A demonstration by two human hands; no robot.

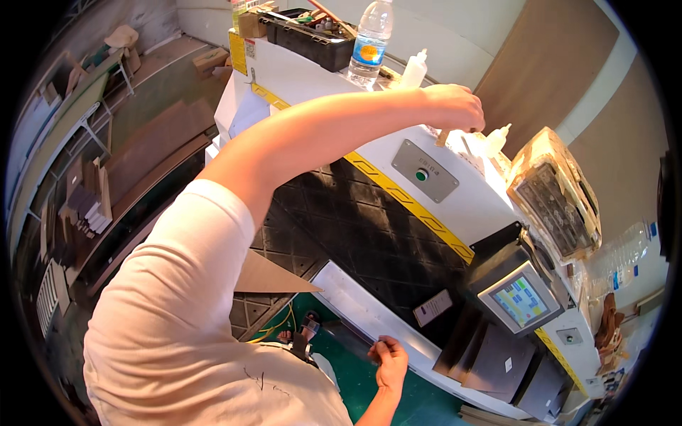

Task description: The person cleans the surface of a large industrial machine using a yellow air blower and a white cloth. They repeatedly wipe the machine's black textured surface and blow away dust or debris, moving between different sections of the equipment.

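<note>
My left arm stretches across the white machine housing (341,113). At its end my left hand (455,108) is over the housing's top ledge, fingers bent down and closed; what they hold, if anything, is hidden. Just beyond it lies a small translucent squeeze bottle (497,140). A white squeeze bottle (413,71) stands upright on the near side of that hand's wrist, next to a clear water bottle (371,44). Lower down, my right hand (391,363) hovers by the white edge of the machine bed (355,295). Its fingers are curled together, and any small thing in them cannot be made out.
A black tool tray (312,48) sits on the housing. A green button (422,175) is on its front. To the right are a touch screen (520,297), a taped box (554,195) and dark panels (497,362). A brown panel's corner (273,275) juts over the black bed.
</note>
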